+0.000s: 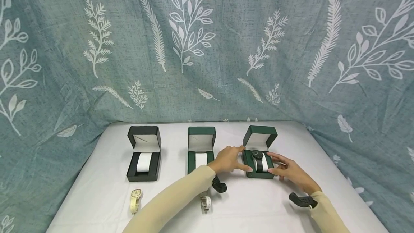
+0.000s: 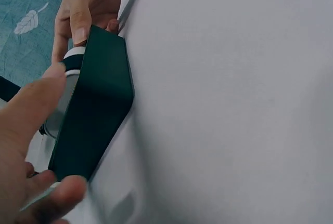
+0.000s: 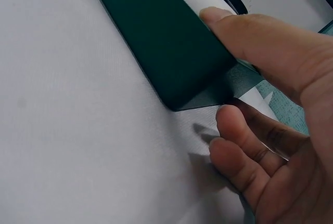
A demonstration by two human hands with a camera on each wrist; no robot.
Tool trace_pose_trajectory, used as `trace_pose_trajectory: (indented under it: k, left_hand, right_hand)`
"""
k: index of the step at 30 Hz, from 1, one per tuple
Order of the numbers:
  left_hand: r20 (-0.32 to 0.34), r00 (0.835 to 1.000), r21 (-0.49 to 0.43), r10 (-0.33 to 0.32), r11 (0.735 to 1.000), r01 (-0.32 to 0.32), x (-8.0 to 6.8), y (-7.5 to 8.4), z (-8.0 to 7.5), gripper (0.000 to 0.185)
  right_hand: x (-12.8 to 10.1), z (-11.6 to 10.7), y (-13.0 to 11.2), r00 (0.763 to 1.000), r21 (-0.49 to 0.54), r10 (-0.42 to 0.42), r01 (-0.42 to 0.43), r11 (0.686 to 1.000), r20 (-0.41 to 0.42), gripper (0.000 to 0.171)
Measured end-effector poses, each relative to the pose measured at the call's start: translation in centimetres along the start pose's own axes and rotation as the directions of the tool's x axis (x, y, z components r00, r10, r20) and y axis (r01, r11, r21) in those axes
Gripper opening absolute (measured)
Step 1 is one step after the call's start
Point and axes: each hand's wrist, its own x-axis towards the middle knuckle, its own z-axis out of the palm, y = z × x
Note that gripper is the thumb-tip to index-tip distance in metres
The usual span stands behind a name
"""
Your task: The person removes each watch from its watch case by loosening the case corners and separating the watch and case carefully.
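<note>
An open green watch box (image 1: 260,175) stands at the right, its lid raised at the back. Inside it, a black-strapped watch (image 1: 257,155) with a dark dial is wrapped round the white cushion (image 1: 265,163). My left hand (image 1: 228,159) reaches along the box's left side, thumb near the front and fingers toward the back corner. On the opposite side, my right hand (image 1: 289,171) has its thumb tip at the front rim and its index finger stretched toward the hinge. Seen from the right wrist, the thumb (image 3: 250,31) overlaps the cushion and the other fingers bend loosely beside the box.
A second green box (image 1: 202,131) stands open in the middle, partly behind my left arm. At the left is an open black box (image 1: 143,131) with a bare white cushion. A cream-strapped watch (image 1: 135,200) and a white watch (image 1: 205,203) lie in front on the white tabletop (image 1: 106,175).
</note>
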Motion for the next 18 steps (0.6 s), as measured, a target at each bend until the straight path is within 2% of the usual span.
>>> trace_pose_trajectory:
  k: [2,5,11,18]
  left_hand:
    - [-0.051,0.998,-0.012,0.029,0.999,-0.03,0.0,0.1,0.0,0.089]
    - [-0.093,0.994,0.0,0.064,0.998,-0.064,0.2,0.4,0.1,0.08]
    - [-0.078,0.993,0.033,0.088,0.996,-0.086,0.6,1.0,0.8,0.073]
    - [-0.055,0.995,0.072,0.085,0.994,-0.08,1.0,1.8,1.5,0.08]
  right_hand:
    - [0.0,0.0,0.0,1.0,0.003,0.006,-0.006,1.0,-0.003,0.078]
    - [0.0,0.0,0.0,1.0,0.002,0.012,-0.012,1.0,-0.007,0.079]
    - [0.0,0.1,0.0,1.0,-0.007,0.015,-0.015,1.0,-0.021,0.079]
    - [-0.1,0.1,0.2,1.0,0.003,0.008,-0.008,1.0,-0.016,0.077]
